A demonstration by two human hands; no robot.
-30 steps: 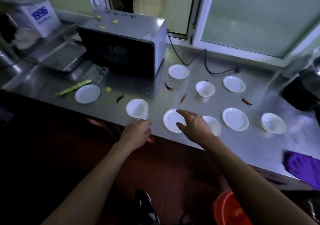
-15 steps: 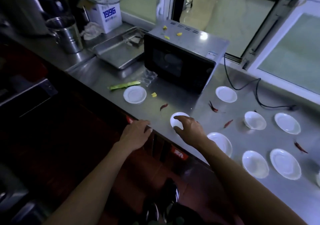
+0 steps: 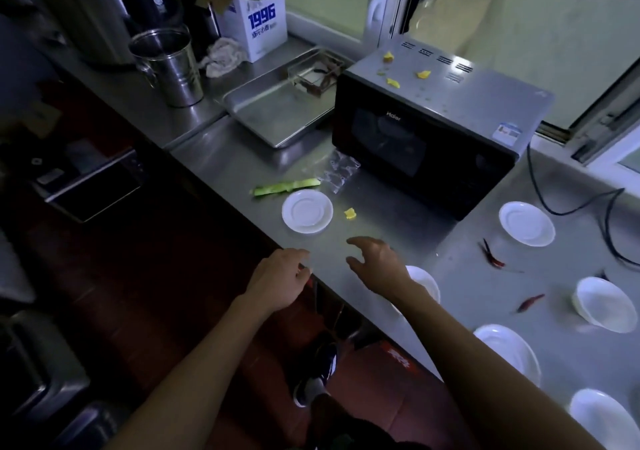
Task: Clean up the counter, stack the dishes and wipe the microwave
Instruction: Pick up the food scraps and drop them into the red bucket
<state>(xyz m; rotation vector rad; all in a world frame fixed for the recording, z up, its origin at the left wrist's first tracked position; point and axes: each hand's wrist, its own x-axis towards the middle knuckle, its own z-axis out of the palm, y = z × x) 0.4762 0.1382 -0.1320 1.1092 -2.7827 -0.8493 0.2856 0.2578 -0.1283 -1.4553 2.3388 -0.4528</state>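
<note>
Right hand (image 3: 379,262) hovers over the counter (image 3: 363,238), fingers spread and loosely curved, holding nothing; a white dish (image 3: 424,285) sits partly hidden under its wrist. Left hand (image 3: 278,278) is at the counter's front edge, fingers loosely curled, nothing in it. White dishes in view: 6. One saucer (image 3: 307,211) just ahead of the hands, one saucer (image 3: 526,223) right of the microwave (image 3: 426,131), one bowl (image 3: 602,304) further right, two more (image 3: 512,352) (image 3: 602,422) along the near edge. All look empty. Red chillies on the counter: 2, (image 3: 491,257) and (image 3: 530,302). One green peel strip (image 3: 285,186) beside the near saucer, one yellow scrap (image 3: 350,214) right of it. Yellow scraps on the microwave top: 3 (image 3: 393,83). One steel tray (image 3: 277,113) left of the microwave, contents unclear. One steel bucket (image 3: 169,68) beyond it; can't see inside.
</note>
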